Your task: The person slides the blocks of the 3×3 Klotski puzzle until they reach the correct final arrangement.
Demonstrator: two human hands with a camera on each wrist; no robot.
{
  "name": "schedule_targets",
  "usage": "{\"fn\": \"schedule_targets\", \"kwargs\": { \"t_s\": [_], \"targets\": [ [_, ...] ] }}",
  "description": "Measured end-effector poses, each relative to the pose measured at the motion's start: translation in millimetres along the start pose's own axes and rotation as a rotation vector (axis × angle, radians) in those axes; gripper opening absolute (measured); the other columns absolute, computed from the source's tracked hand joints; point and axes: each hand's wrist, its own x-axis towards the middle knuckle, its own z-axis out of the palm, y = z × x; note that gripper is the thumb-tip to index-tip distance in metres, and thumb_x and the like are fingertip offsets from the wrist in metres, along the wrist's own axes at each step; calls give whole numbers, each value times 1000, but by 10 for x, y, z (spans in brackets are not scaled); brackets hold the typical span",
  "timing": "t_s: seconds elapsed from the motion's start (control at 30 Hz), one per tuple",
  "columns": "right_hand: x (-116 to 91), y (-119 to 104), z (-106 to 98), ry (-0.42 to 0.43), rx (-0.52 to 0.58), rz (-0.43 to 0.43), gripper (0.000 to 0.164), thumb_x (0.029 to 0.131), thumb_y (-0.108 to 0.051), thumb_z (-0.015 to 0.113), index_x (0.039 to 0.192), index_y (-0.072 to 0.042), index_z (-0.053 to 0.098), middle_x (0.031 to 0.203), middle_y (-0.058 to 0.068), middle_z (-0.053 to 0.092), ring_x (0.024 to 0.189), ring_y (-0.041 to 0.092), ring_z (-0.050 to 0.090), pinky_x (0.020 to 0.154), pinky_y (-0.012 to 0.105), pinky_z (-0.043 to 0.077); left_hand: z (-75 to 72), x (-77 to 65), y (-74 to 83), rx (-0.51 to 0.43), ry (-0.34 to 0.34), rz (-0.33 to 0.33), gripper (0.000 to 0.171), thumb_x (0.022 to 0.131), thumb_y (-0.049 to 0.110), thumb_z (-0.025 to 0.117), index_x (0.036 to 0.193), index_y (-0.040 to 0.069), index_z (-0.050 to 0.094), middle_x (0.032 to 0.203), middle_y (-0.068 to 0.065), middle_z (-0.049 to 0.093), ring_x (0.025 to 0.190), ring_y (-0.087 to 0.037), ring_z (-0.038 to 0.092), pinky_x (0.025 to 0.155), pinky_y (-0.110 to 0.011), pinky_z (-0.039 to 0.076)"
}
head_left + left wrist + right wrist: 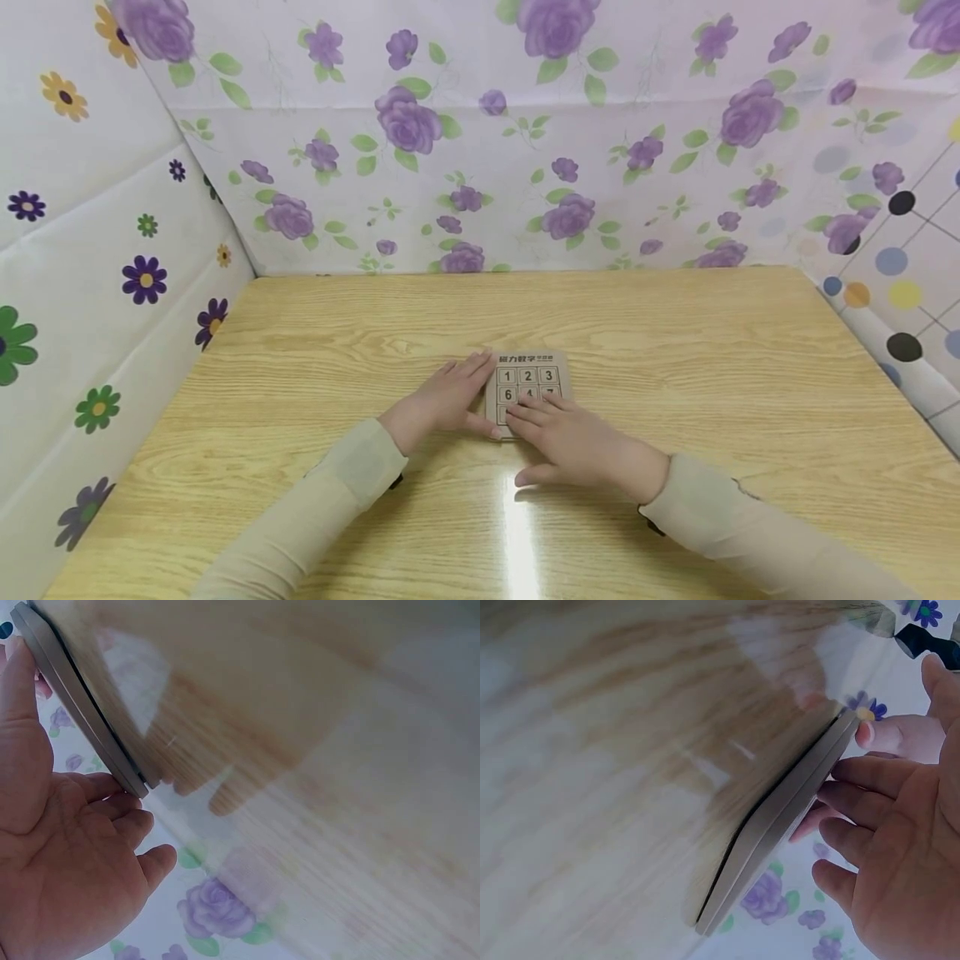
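Note:
A flat, light brown number slide puzzle (528,377) lies on the table, its top row of tiles reading 1, 2, 3. Below that row 6, 4 and 7 show in part, and the bottom row is mostly hidden by fingers. My left hand (448,398) holds the puzzle's left side, thumb at the near left corner and fingers along the far left corner. My right hand (576,437) rests its extended fingertips on the lower tiles, with its thumb apart near the table. In the right wrist view, the fingers lie over the face of the puzzle (780,825).
The wooden table (675,333) is glossy, with a bright reflection near its front. A cloth with purple roses (408,121) hangs behind it. Daisy-patterned cloth (97,408) stands at the left and dotted cloth (892,262) at the right.

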Motion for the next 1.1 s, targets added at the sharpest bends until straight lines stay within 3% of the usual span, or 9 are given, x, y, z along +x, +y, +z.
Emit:
{"fn": "schedule_targets", "kwargs": {
  "t_s": [0.27,0.67,1.1],
  "targets": [
    [-121,87,-28,5,63,34,79,89,-57,52,144,-2,39,152,13,33,143,32,25,118,52,18,10,-10,1,0,1,1,111,75,60,69,153,5,12,160,-10,8,147,-27,10,120,-47,12],
    [-392,229,-25,53,20,74,75,89,-53,54,139,2,45,147,17,41,138,36,34,114,56,25,14,3,-17,11,-7,-9,113,73,61,69,153,6,10,160,-9,6,147,-24,8,120,-44,10],
    [-268,152,13,56,-1,38,77,89,-55,53,141,0,44,149,15,39,140,33,32,115,52,25,21,25,-30,13,-3,-5,112,74,62,69,153,6,12,160,-9,8,147,-25,9,120,-45,13]
  ]
}}
